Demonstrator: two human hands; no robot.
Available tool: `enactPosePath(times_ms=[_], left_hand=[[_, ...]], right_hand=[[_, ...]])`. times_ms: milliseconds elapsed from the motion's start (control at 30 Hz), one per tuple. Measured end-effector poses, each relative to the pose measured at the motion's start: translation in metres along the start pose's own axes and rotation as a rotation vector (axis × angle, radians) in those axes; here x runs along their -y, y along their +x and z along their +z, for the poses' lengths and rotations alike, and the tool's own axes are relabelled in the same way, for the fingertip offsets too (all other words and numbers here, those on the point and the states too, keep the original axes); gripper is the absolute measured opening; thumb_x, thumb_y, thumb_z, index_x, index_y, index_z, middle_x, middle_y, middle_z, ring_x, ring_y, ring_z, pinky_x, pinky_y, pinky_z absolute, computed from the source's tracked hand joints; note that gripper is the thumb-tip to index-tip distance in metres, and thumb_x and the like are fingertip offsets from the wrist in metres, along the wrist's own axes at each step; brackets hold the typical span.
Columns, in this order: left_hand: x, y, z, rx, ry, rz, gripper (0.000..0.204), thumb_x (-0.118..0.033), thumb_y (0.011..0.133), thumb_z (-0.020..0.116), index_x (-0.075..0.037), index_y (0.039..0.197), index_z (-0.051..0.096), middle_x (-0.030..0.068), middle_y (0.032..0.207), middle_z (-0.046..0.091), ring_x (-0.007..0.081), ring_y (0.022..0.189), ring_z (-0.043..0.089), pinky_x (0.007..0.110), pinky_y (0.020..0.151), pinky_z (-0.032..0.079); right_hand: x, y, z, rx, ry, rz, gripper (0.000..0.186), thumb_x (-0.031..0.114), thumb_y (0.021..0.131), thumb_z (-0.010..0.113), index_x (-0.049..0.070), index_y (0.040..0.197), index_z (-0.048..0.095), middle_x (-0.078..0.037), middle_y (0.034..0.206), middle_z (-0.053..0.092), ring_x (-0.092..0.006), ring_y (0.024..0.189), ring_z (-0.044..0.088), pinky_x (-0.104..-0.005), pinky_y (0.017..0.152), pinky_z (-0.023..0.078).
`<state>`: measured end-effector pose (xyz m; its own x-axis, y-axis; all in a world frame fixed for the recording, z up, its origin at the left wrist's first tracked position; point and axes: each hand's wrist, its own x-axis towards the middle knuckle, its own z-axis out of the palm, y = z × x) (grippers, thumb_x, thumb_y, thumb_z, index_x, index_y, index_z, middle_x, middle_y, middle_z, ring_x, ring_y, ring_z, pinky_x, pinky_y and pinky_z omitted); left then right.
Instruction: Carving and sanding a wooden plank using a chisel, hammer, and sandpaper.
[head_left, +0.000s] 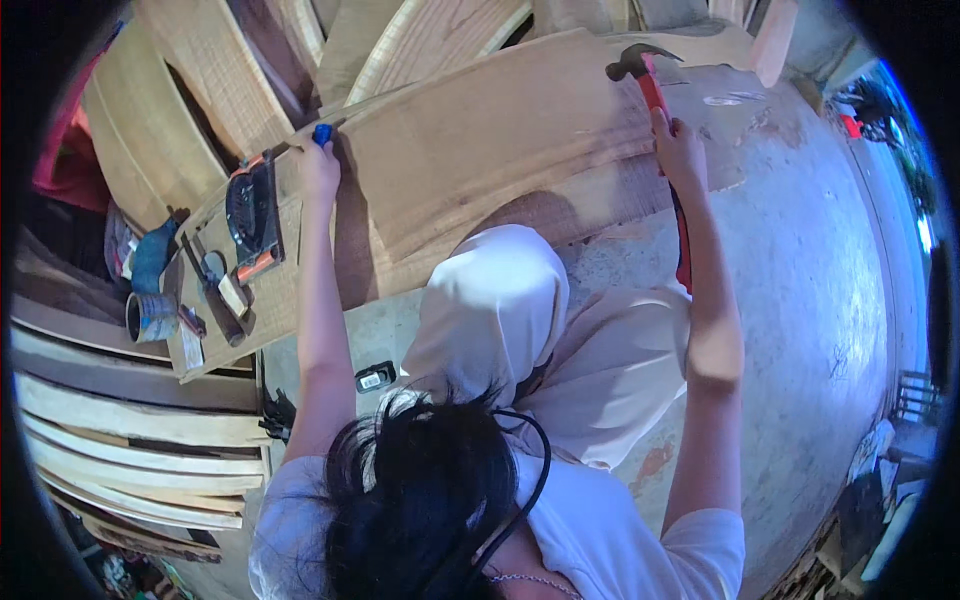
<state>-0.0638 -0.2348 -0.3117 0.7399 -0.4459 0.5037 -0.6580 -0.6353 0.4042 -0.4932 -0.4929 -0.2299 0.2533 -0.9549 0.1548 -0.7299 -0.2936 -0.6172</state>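
Observation:
My left hand (318, 172) is closed around a tool with a blue handle end (322, 133), over the left part of a wide wooden board (490, 130). The rest of that tool is hidden or too small to name. Raised at the right end of the board, my right hand (680, 152) grips a claw hammer (652, 90) with a red and black handle. Its dark head points away from me, and the handle's lower end hangs below my wrist. Just left of my left hand lies a black hand sander (253, 215) with orange ends.
Several small tools, among them a stick-like wooden handle (222, 315), lie left of the sander beside an open can (150, 317). Planks (200, 75) lean at the back, and more boards are stacked (140, 450) at the left. A small black object (376, 377) sits on the concrete floor (800, 300).

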Motion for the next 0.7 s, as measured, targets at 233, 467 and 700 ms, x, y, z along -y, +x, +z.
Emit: enactPosePath(times_ms=[233, 467, 700], left_hand=[[-0.03, -0.031, -0.008, -0.216, 0.279, 0.139, 0.032, -0.017, 0.079, 0.056, -0.004, 0.108, 0.051, 0.0222, 0.103, 0.048, 0.035, 0.093, 0.046, 0.044, 0.08, 0.039], [-0.038, -0.038, -0.012, -0.261, 0.413, -0.025, 0.031, -0.024, 0.082, 0.054, -0.012, 0.111, 0.053, 0.0097, 0.103, 0.052, 0.0291, 0.094, 0.049, 0.041, 0.079, 0.04], [-0.029, -0.042, -0.021, -0.257, 0.374, -0.11, 0.03, -0.025, 0.081, 0.055, -0.015, 0.11, 0.055, 0.0097, 0.104, 0.054, 0.0296, 0.097, 0.049, 0.042, 0.079, 0.041]], right_hand=[[-0.026, 0.007, -0.016, -0.144, -0.167, 0.131, 0.051, 0.048, 0.083, 0.044, 0.0, 0.092, 0.058, -0.024, 0.091, 0.06, -0.038, 0.092, 0.056, -0.0437, 0.08, 0.042], [-0.076, 0.041, 0.005, -0.239, -0.283, 0.166, 0.037, 0.033, 0.083, 0.048, 0.0, 0.098, 0.055, -0.023, 0.098, 0.058, -0.0382, 0.094, 0.055, -0.0445, 0.081, 0.042], [-0.091, 0.061, 0.025, -0.252, -0.372, 0.175, 0.031, 0.028, 0.082, 0.05, 0.002, 0.098, 0.056, -0.021, 0.096, 0.059, -0.0379, 0.092, 0.056, -0.0458, 0.079, 0.043]])
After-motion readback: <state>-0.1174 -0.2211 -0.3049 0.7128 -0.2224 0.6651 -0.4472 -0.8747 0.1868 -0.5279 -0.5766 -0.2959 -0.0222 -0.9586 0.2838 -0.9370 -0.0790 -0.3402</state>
